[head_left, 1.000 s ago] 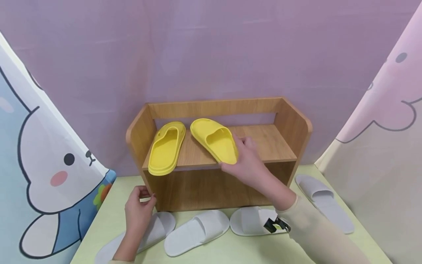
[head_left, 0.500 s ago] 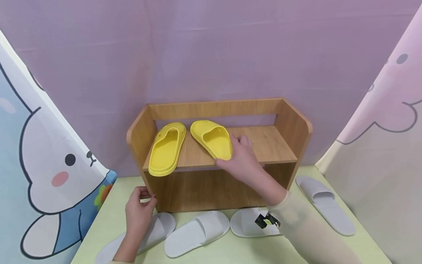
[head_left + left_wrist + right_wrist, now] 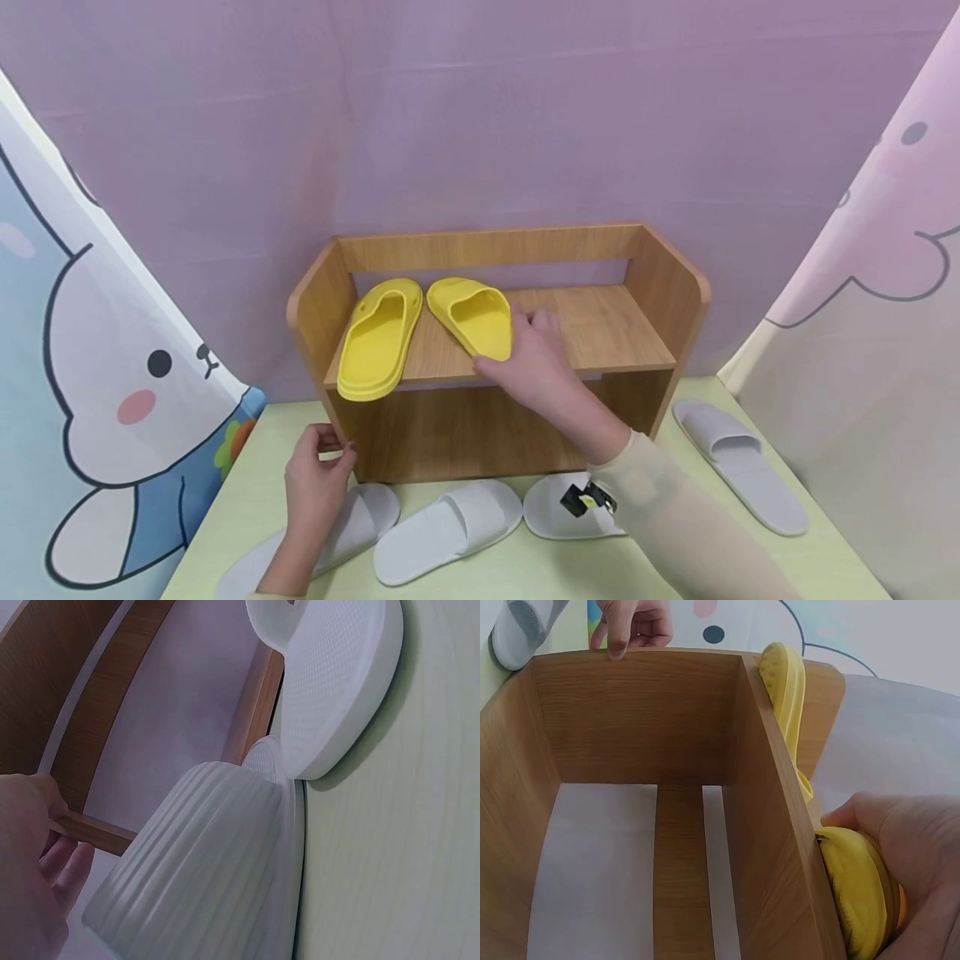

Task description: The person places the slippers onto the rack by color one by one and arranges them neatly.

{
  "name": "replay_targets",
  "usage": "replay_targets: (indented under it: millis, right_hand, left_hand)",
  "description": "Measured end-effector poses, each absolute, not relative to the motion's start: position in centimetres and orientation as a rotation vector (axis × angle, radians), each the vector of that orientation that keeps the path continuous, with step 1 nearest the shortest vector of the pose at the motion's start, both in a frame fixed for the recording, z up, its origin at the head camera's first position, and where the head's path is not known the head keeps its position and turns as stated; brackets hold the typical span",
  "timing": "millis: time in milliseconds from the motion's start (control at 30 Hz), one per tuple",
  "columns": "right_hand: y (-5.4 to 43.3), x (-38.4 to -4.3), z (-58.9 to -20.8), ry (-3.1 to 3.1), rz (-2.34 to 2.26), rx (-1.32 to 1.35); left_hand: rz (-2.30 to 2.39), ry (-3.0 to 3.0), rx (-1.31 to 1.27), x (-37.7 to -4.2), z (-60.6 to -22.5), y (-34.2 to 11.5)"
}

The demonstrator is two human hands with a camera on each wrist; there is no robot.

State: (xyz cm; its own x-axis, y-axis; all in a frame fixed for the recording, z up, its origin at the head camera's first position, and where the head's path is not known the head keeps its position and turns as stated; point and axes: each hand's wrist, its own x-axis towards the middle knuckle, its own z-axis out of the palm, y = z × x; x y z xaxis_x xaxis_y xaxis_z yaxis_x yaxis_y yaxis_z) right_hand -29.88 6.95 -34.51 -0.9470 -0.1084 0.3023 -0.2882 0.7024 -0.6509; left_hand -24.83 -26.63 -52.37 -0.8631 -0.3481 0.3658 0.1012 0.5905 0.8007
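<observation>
My right hand (image 3: 534,354) grips the heel end of a yellow slipper (image 3: 468,312), its toe pointing to the back left on the upper shelf (image 3: 600,325). In the right wrist view that slipper's heel (image 3: 855,896) is held at the shelf's front edge. To its left a second yellow slipper (image 3: 381,337) lies on the same shelf, heel jutting over the edge. Low at the wooden rack's left side panel (image 3: 322,308), my left hand (image 3: 318,475) pinches the panel's front edge between thumb and fingers, also seen in the left wrist view (image 3: 45,847).
On the pale green surface before the rack lie a white slipper (image 3: 450,529), another partly behind my left forearm (image 3: 360,521), and one partly behind my right sleeve (image 3: 555,508). A grey slipper (image 3: 738,462) lies right of the rack. A purple backdrop (image 3: 480,117) stands behind.
My right hand has moved left along the shelf with the yellow slipper, bringing it closer to the other yellow one. My left hand has stayed on the side panel.
</observation>
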Motion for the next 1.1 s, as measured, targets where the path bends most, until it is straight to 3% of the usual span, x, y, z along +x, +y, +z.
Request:
replay_targets:
  millis: [567,1100]
  right_hand:
    - [4.7,-29.9,-34.3,-2.701,1.034,0.246]
    - [5.5,-28.8,-34.1,-2.673,1.091,0.494]
  left_hand:
    - [-1.214,-2.31,0.2,-24.7,-52.3,-26.8]
    - [-1.194,-2.315,0.186,-24.8,-52.3,-26.5]
